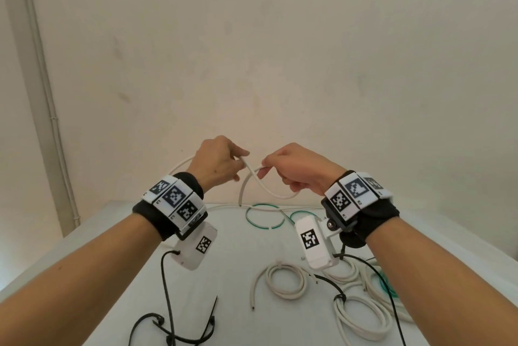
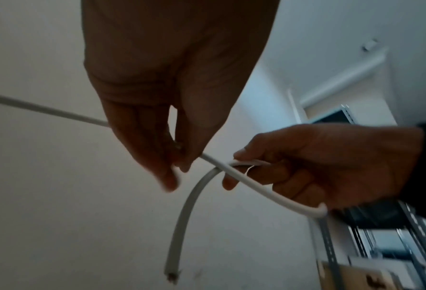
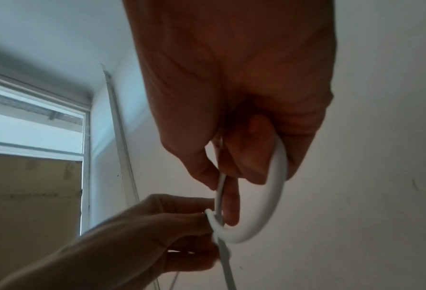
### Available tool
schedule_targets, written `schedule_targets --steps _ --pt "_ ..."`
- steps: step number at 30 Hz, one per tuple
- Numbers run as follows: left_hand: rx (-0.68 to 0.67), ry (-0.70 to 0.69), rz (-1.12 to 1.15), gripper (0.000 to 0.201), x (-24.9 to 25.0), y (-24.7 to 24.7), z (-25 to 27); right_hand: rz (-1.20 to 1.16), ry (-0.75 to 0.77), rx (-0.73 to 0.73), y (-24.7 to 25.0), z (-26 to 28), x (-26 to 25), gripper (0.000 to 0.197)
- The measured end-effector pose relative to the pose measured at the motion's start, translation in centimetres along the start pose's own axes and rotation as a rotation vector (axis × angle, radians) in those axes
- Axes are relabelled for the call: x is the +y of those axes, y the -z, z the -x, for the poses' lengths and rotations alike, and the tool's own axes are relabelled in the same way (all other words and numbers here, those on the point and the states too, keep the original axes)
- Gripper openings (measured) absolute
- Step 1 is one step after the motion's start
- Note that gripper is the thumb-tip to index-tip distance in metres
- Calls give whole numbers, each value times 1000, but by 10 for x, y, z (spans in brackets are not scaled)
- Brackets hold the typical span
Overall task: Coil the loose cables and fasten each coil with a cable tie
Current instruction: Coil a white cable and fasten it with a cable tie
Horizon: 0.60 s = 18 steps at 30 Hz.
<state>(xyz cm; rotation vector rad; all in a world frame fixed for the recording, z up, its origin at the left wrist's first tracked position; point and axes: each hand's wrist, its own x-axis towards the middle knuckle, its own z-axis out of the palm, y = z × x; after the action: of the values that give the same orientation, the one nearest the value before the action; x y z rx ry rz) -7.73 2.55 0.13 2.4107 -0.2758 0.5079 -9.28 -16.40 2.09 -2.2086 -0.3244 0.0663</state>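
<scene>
Both hands are raised above the table (image 1: 229, 256): left hand (image 1: 217, 162) pinches the white cable (image 1: 269, 188), right hand (image 1: 297, 169) grips its loop, knuckles up.

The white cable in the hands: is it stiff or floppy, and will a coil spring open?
Probably semi-stiff: the white cable holds a smooth arc between the left hand and right hand. Its free end curves instead of hanging limp, so a coil may spring open.

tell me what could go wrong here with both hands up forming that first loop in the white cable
The loop could spring open: the white cable looks stiff, and the left hand and right hand only pinch it. Its free end dangles unsecured and may slip out. The trailing length could drag the green wire on the table.
</scene>
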Motion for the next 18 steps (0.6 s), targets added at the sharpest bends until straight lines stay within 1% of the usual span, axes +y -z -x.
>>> schedule_targets --steps 2,4,5,7,10,11,12,14,15,16,18 --pt "-99 46 194 34 -1 -3 2 -66 19 -21 -1 -1 5 32" --pt "-241 91 498 35 1 -7 6 -119 39 -43 -5 -2 10 34" --pt "-292 84 610 35 4 -9 10 -141 52 -48 -7 -2 13 35" --pt "-324 24 647 40 6 -13 15 -160 91 -31 -11 -4 18 40" --pt "-322 -59 651 63 2 -18 17 -104 161 23 -15 -8 25 39" --pt "-324 -55 666 65 -1 -19 17 -84 177 44 -16 -9 27 38" --pt "-324 -40 679 61 -3 -20 16 -71 190 65 -17 -11 29 37" --pt "-346 0 681 42 -6 -18 14 -59 208 91 -20 -14 32 36" --pt "-371 13 677 35 -6 -16 14 -68 213 99 -21 -14 34 35" --pt "-396 24 691 33 -7 -15 13 -104 213 107 -20 -15 35 33" --pt "-426 76 798 33 -10 -12 13 -299 179 87 -16 -16 36 22"
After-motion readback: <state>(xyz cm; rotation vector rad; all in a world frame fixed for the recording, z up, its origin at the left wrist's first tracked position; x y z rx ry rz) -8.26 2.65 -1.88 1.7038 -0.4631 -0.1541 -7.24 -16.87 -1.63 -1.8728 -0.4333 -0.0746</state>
